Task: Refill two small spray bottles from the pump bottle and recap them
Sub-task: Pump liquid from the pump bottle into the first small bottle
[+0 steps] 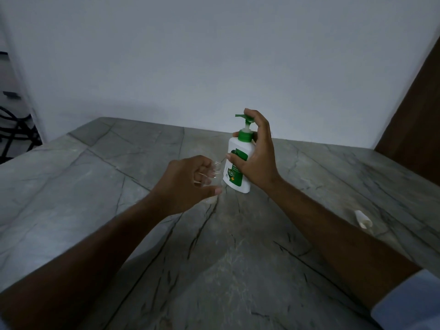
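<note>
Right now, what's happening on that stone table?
A person is refilling a small clear bottle from a white pump bottle. The left hand holds the uncapped small bottle beside the pump bottle. The right hand grips the pump bottle, one finger on the green pump head. A small white object lies to the right.

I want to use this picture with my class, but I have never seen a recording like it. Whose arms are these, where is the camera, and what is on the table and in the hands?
There is no machine here: a person wears a camera on the head, so you look down along both arms. The right hand holds a white pump bottle with a green pump, one finger on the pump head. The left hand has a grip on a small clear bottle, uncapped, beside the pump bottle. Both are at a grey stone table. A small white object lies to the right; I cannot tell what it is.
</note>
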